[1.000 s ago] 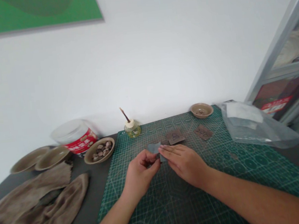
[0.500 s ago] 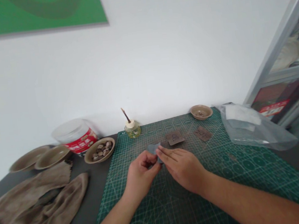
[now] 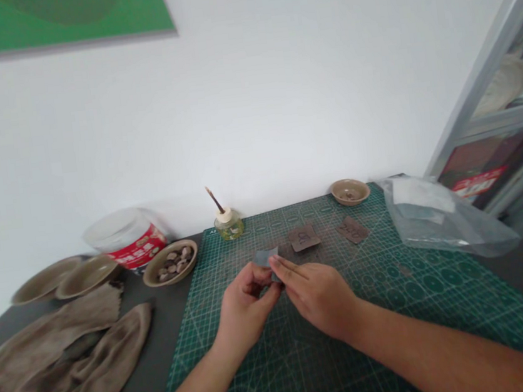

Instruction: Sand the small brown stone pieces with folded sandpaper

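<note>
Left hand [image 3: 245, 308]: fingers curled, thumb and forefinger closed in a pinch on a small dark piece [image 3: 277, 284], of which little shows. Right hand [image 3: 322, 295]: fingers straight and laid together, tips resting on a small grey sheet [image 3: 266, 256]; its thumb is hidden, so whether it grips the sheet cannot be told. Both hands meet at the fingertips over the green cutting mat [image 3: 280, 363], with the dark piece between them and the sheet showing just beyond. Farther back on the mat lie two marked brown squares [image 3: 304, 237], the nearer one with its edge raised. Behind these, near the wall, stands a small bowl [image 3: 351, 201]. A bottle [image 3: 230, 230] with a brush in its neck stands at the mat's far left corner; beside the mat, on the dark bench [image 3: 165, 326], sits a bowl of stones [image 3: 175, 264].
</note>
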Action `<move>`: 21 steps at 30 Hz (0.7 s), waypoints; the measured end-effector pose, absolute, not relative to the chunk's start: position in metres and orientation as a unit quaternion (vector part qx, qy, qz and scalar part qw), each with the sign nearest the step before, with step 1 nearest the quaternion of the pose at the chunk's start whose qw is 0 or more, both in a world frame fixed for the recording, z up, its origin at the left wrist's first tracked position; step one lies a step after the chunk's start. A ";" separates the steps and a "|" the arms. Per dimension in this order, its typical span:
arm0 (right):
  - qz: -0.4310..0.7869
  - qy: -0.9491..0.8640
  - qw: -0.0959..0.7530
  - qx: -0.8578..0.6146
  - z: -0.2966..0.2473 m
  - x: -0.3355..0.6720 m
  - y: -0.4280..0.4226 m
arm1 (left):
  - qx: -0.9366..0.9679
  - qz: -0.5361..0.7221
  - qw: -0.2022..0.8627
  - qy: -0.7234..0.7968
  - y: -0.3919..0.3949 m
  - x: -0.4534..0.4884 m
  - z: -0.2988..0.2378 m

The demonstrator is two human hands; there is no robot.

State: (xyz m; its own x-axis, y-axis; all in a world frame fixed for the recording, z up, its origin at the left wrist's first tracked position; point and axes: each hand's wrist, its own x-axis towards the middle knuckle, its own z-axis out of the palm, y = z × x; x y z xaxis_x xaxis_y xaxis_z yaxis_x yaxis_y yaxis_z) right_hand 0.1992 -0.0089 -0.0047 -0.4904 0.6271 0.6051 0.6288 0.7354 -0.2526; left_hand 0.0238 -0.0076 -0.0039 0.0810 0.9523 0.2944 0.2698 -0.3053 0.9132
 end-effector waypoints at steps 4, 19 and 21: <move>0.044 -0.858 0.350 -0.373 -0.006 0.202 -0.006 | 0.643 0.491 0.361 0.465 -0.009 0.024 -0.004; 0.103 -0.838 0.415 -0.340 -0.001 0.202 -0.008 | 0.662 0.483 0.361 0.445 -0.009 0.022 -0.004; 0.097 -0.846 0.397 -0.342 -0.002 0.203 -0.008 | 0.659 0.485 0.354 0.453 -0.010 0.022 -0.003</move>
State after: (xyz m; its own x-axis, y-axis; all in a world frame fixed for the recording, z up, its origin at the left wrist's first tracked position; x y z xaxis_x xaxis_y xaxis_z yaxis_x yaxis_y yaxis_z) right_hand 0.2032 -0.0082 -0.0018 -0.4503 0.6558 0.6059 0.5013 0.7473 -0.4362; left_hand 0.0220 -0.0097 -0.0035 0.1186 0.9405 0.3183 0.2527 -0.3386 0.9064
